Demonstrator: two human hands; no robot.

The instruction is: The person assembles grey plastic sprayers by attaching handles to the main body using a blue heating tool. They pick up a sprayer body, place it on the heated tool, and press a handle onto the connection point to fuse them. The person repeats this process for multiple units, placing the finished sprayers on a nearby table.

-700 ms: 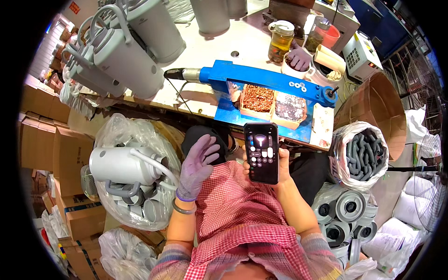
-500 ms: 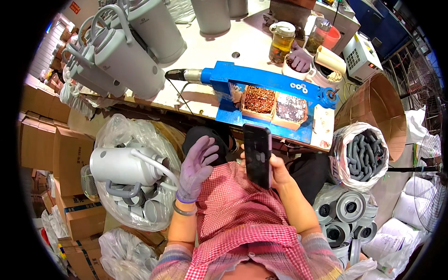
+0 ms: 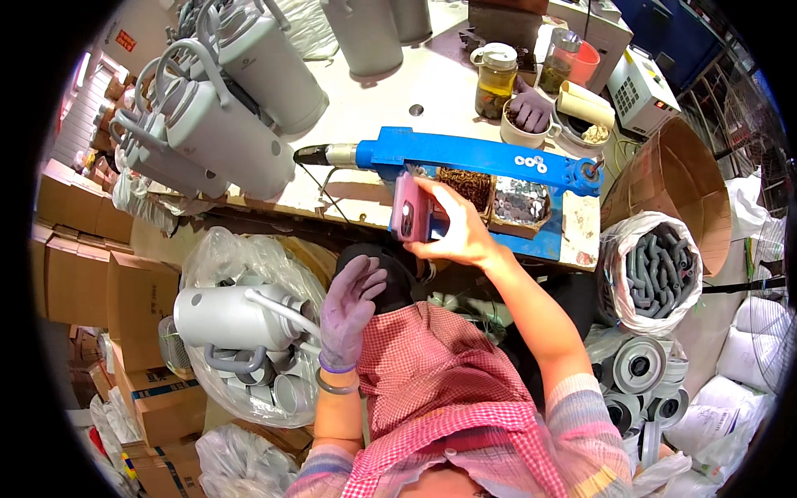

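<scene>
The right hand (image 3: 457, 228) is bare, and its fingers are closed around a smartphone (image 3: 412, 207), with the thumb at the lower edge and the other fingers at the upper. The phone is held at the near edge of the workbench (image 3: 357, 108), in front of a blue bench machine (image 3: 473, 155); I cannot tell if the two are touching. The left hand (image 3: 349, 309), in a pale purple glove, is raised beside the red checked apron (image 3: 448, 365); its fingers are loosely bent and apart, and it has hold of nothing.

Under the machine's arm there is a box of brown screws (image 3: 470, 187), and just beside it a box of shiny small parts (image 3: 520, 201). To the left of the gloved hand, a silver-grey jug (image 3: 228, 317) lies on its side in a clear plastic bag (image 3: 217, 251). Farther to the right, grey curved handles (image 3: 658, 274) fill a white-lined container (image 3: 613, 249), and round grey lids (image 3: 639, 365) are piled near it.
</scene>
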